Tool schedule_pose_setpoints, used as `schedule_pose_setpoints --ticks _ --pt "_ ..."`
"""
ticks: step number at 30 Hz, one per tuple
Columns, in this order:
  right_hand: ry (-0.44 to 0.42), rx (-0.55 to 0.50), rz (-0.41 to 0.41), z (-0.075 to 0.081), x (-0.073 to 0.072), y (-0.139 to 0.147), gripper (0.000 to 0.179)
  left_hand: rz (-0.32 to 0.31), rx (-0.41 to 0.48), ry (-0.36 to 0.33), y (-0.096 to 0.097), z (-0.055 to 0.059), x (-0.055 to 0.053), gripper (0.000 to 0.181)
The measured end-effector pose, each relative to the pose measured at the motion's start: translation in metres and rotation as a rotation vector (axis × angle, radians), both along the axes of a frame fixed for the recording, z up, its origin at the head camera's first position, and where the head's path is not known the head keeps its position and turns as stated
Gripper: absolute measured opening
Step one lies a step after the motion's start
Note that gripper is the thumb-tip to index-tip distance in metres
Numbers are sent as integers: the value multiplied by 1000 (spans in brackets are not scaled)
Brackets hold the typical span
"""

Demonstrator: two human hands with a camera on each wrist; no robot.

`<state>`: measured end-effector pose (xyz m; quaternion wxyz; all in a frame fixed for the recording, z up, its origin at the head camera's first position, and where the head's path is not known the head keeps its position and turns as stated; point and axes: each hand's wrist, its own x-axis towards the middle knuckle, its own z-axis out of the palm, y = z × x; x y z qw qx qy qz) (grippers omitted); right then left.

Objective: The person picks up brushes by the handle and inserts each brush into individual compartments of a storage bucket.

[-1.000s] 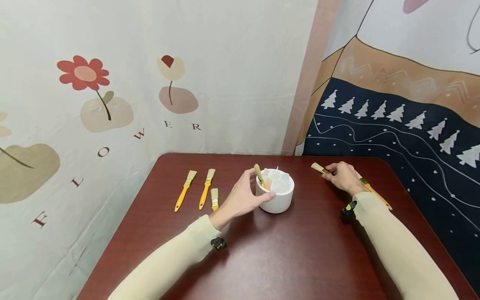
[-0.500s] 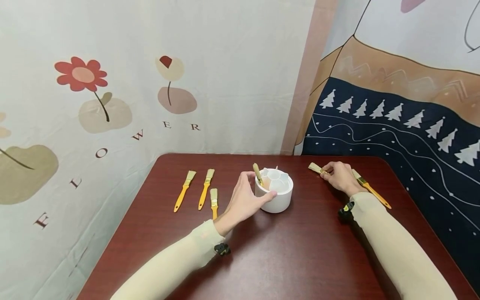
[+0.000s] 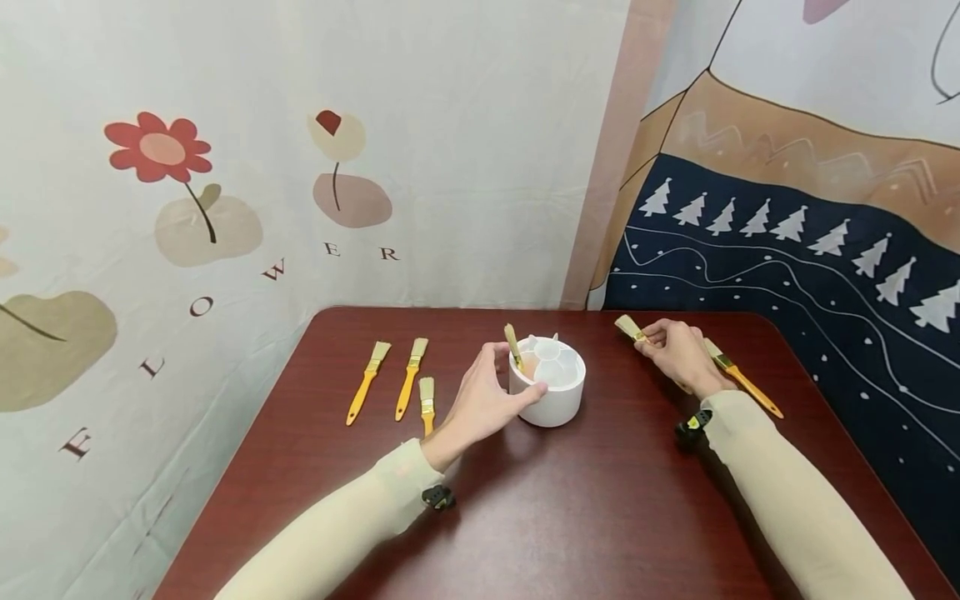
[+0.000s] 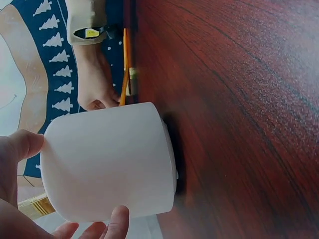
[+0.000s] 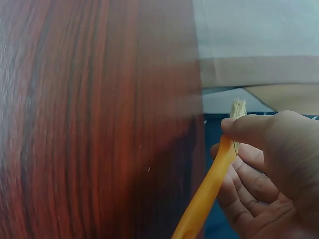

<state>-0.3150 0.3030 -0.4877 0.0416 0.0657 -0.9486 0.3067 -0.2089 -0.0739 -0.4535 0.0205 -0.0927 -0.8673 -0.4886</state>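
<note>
Near the middle of the table, my left hand [image 3: 483, 400] grips a round white divided organizer [image 3: 555, 406], thumb at its near side and fingers at its left. A paintbrush [image 3: 513, 343] stands in one compartment, bristles up and leaning; the organizer hides its handle. Farther right, my right hand [image 3: 681, 357] pinches another paintbrush [image 3: 628, 327] just below the bristles. In the right wrist view its yellow handle [image 5: 204, 191] runs down past the fingers. The left wrist view shows the organizer's smooth side wall [image 4: 109, 164] with fingertips on it.
Three yellow-handled paintbrushes [image 3: 367, 385] lie left of the left hand, one partly behind the wrist. One more paintbrush [image 3: 748, 387] lies right of the right hand. The dark red table [image 3: 570, 508] ends at printed cloth walls [image 3: 465, 167] behind.
My right hand has shifted slightly left, and the bristles of its paintbrush now sit a little higher. The left hand stays on the organizer.
</note>
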Motion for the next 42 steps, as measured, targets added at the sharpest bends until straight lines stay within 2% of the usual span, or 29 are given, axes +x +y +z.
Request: schedule_pose_setpoints --ticks 6,15,23,30,35,42 --pt "-11 -14 7 7 7 -4 40 -11 2 -7 0 0 1 88" --pt "22 -36 5 20 16 -15 39 -23 -10 1 1 1 -1 84" --pt "28 -84 -6 35 27 -25 39 -22 -24 -13 0 3 -2 84" --pt "62 -137 20 44 37 -34 39 -31 -38 -27 -3 4 -2 84" --pt "67 -188 29 52 43 -40 41 -48 -21 -25 -6 4 -4 82" --pt "68 -228 19 63 49 -47 43 -52 -42 -16 -9 4 -7 82"
